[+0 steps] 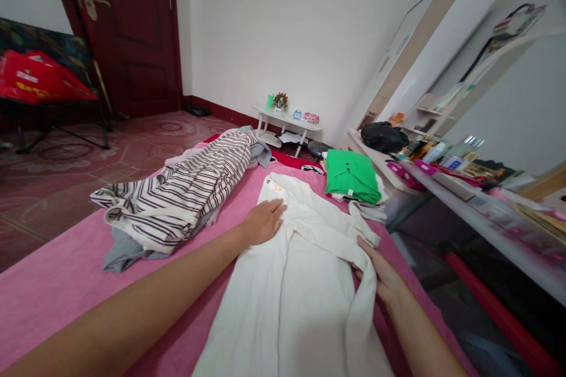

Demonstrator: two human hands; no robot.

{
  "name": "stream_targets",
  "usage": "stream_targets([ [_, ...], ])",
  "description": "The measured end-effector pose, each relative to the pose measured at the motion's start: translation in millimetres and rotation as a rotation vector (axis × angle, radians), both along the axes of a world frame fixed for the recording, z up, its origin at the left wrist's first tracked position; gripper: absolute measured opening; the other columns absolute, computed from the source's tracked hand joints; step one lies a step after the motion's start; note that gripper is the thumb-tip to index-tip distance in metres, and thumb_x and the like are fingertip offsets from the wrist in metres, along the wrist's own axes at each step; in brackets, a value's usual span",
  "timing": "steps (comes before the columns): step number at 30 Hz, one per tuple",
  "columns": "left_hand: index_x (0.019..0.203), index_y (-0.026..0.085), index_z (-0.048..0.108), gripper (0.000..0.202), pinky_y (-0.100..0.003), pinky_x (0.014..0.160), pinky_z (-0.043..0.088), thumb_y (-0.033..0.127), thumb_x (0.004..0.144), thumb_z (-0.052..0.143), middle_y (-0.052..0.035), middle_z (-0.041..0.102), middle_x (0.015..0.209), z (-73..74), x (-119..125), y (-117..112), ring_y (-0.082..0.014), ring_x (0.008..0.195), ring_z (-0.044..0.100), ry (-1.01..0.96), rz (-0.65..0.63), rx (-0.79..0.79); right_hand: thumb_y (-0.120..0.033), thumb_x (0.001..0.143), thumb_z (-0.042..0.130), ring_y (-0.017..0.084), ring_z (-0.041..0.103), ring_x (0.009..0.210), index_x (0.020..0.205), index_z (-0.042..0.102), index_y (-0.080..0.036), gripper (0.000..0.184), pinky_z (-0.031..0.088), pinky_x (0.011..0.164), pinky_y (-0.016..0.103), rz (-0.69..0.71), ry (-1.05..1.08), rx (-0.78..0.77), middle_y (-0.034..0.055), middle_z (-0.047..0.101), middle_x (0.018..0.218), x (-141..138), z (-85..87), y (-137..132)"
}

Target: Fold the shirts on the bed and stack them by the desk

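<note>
A white long-sleeved garment (292, 283) lies spread on the pink bed cover (66, 283). My left hand (264, 221) rests flat on its upper left part, fingers stretched out. My right hand (380, 274) is at the garment's right edge, fingers curled around a fold of the white sleeve that crosses the body of the garment.
A striped black-and-white garment (186, 188) lies heaped on grey clothing to the left. A folded green shirt (351, 175) sits at the bed's far right. A cluttered shelf (446, 179) runs along the right. A small white table (287, 121) and a dark red door (132, 29) stand beyond.
</note>
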State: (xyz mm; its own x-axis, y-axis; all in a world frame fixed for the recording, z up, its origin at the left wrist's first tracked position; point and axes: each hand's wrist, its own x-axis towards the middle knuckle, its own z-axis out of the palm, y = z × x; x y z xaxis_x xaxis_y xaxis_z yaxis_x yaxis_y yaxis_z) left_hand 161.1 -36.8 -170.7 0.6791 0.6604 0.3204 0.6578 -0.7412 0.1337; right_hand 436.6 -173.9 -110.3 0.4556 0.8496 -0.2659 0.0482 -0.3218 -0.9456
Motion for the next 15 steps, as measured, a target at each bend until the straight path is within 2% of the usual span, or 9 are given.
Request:
stream_targets([
  [3,0.14,0.017,0.04,0.048,-0.041,0.113,0.027,0.035,0.097,0.032,-0.0101,0.036,0.149,-0.2,0.0,0.3,-0.0225,0.138,0.032,0.003,0.0,0.0,-0.06,0.077,0.056,0.022,0.064,0.052,0.065,0.062,-0.02,0.042,0.052,0.052,0.032,0.082,0.131,-0.111,0.007,0.066,0.055,12.5,4.0,-3.2],
  [5,0.14,0.018,0.04,0.048,-0.041,0.113,0.027,0.036,0.097,0.031,-0.0099,0.037,0.149,-0.7,0.0,0.6,-0.0225,0.137,0.033,-0.005,0.001,0.0,-0.057,0.073,0.062,0.024,0.066,0.058,0.066,0.065,-0.019,0.039,0.054,0.057,0.034,0.126,0.108,-0.137,0.0077,0.068,0.059,24.9,4.5,-5.0],
  [6,0.14,0.018,0.04,0.048,-0.041,0.113,0.027,0.036,0.097,0.031,-0.0099,0.037,0.149,-1.0,0.0,0.6,-0.0225,0.137,0.033,-0.009,0.001,0.0,-0.052,0.069,0.069,0.024,0.067,0.06,0.067,0.067,-0.019,0.033,0.054,0.058,0.035,0.104,0.082,-0.136,0.0079,0.07,0.061,31.0,4.8,-5.5],
  [8,0.14,0.018,0.04,0.048,-0.041,0.113,0.028,0.036,0.097,0.031,-0.0103,0.037,0.149,-1.3,0.2,0.5,-0.0227,0.137,0.034,-0.009,0.001,-0.002,-0.037,0.057,0.08,0.023,0.067,0.061,0.07,0.069,-0.017,0.026,0.053,0.058,0.032,-0.016,0.035,-0.066,0.0074,0.071,0.066,40.0,7.2,-5.8],
  [11,0.14,0.017,0.04,0.049,-0.04,0.113,0.027,0.036,0.096,0.031,-0.0107,0.036,0.149,0.4,0.8,0.4,-0.0231,0.137,0.033,0.007,0.002,-0.022,-0.025,0.046,0.084,0.018,0.065,0.062,0.083,0.071,-0.018,0.04,0.051,0.057,0.026,-0.163,0.029,0.16,0.0033,0.072,0.076,36.4,21.5,-6.8],
  [13,0.141,0.017,0.04,0.049,-0.04,0.113,0.026,0.036,0.095,0.033,-0.0098,0.034,0.151,4.2,1.0,1.6,-0.0231,0.138,0.032,0.011,-0.001,-0.075,-0.026,0.047,0.084,0.015,0.065,0.065,0.093,0.07,-0.021,0.048,0.05,0.059,0.024,-0.123,0.021,0.273,0.0022,0.072,0.086,19.1,39.0,-10.2],
  [15,0.141,0.018,0.039,0.051,-0.039,0.114,0.024,0.035,0.093,0.037,-0.0086,0.033,0.151,10.9,0.7,5.0,-0.0224,0.139,0.03,-0.01,-0.011,-0.18,-0.029,0.053,0.082,0.016,0.065,0.068,0.097,0.07,-0.021,0.046,0.05,0.06,0.024,-0.012,-0.045,0.324,0.0032,0.072,0.093,-9.0,59.3,-16.9],
])
